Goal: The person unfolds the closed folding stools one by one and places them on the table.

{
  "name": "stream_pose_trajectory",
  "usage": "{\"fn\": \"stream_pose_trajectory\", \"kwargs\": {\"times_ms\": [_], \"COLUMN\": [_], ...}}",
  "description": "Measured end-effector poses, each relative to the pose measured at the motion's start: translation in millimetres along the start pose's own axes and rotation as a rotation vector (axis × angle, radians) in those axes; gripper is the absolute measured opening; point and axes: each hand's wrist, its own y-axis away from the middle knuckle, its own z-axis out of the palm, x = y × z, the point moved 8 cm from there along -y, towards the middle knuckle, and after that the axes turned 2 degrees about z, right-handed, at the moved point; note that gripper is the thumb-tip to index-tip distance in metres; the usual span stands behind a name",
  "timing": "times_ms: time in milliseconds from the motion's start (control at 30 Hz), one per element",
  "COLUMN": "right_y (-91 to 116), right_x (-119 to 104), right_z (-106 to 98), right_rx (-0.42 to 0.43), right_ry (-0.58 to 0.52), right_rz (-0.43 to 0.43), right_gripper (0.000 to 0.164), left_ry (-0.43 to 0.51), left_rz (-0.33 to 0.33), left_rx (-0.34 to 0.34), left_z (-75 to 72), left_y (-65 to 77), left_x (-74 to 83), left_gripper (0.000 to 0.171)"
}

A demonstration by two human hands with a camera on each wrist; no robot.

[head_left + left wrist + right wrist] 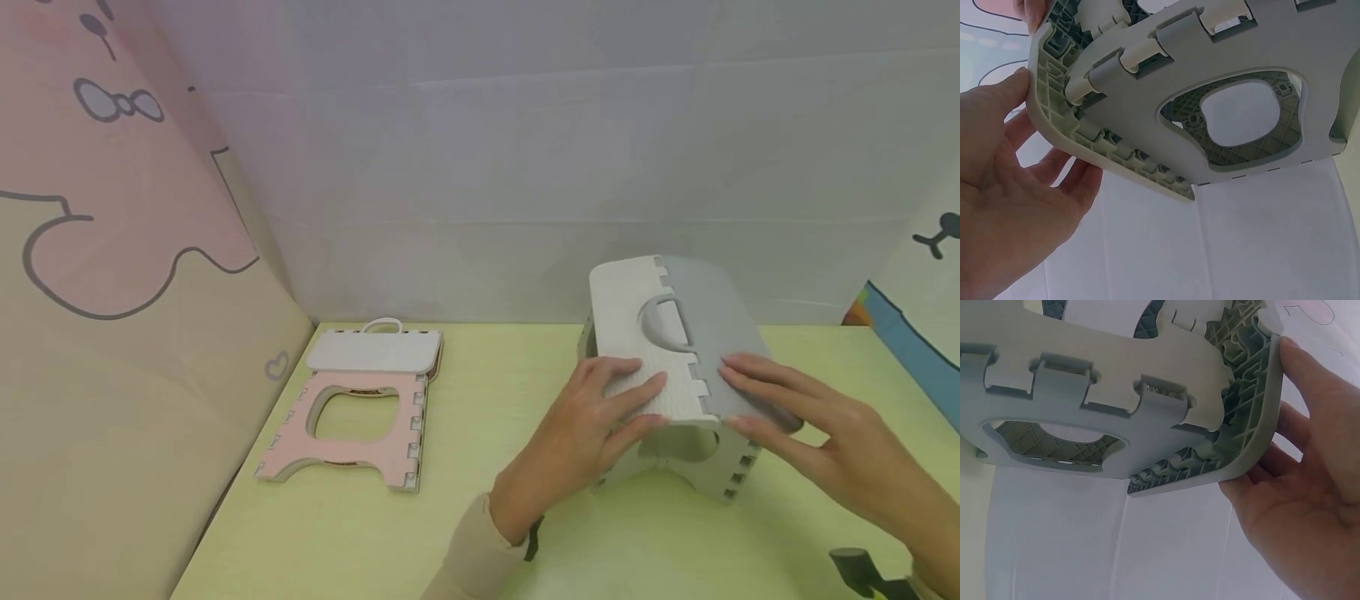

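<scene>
A folding step stool (626, 304) stands unfolded on the table, its top half white and half grey (712, 325), with a carry handle (680, 323) at the middle seam. My left hand (588, 417) rests on the white half with fingers spread, the thumb by the front edge. On the grey half lies my right hand (832, 421), fingers extended, its thumb also at the front edge. Both wrist views look up at the ribbed underside, where the left hand (1029, 194) and the right hand (1322, 469) touch the rim from outside. Neither wraps around it.
A second folding stool (409, 417), pink with a white top (375, 352), lies folded flat on the left of the pale green table (495, 383). A white sheet (510, 167) hangs behind. Patterned cloths stand at left and right. A dark strap (858, 571) shows near the right wrist.
</scene>
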Motion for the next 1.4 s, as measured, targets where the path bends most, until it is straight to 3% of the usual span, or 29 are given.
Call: {"fn": "stream_pose_trajectory", "kwargs": {"times_ms": [233, 567, 1033, 1400], "right_y": [-0.2, -0.3, 1.6, 4.1], "right_x": [-1.8, -3.3, 1.2, 2.0], "right_z": [1.9, 2.2, 3.9, -0.5], "right_rx": [0.001, 0.035, 0.038, 0.074], "right_ry": [0.018, 0.022, -0.031, -0.016], "right_rz": [-0.017, -0.058, -0.023, 0.007], "right_gripper": [0.06, 0.063, 0.062, 0.058], "left_ry": [-0.087, -0.062, -0.061, 0.047], "left_rz": [0.009, 0.001, -0.004, -0.018], "left_rx": [0.001, 0.004, 0.029, 0.092], "left_z": [3.3, 2.7, 3.8, -5.4], "left_y": [-1.5, -2.2, -1.7, 1.3], "left_x": [3.4, 2.6, 1.4, -2.6], "left_gripper": [0.039, 0.039, 0.04, 0.037]}}
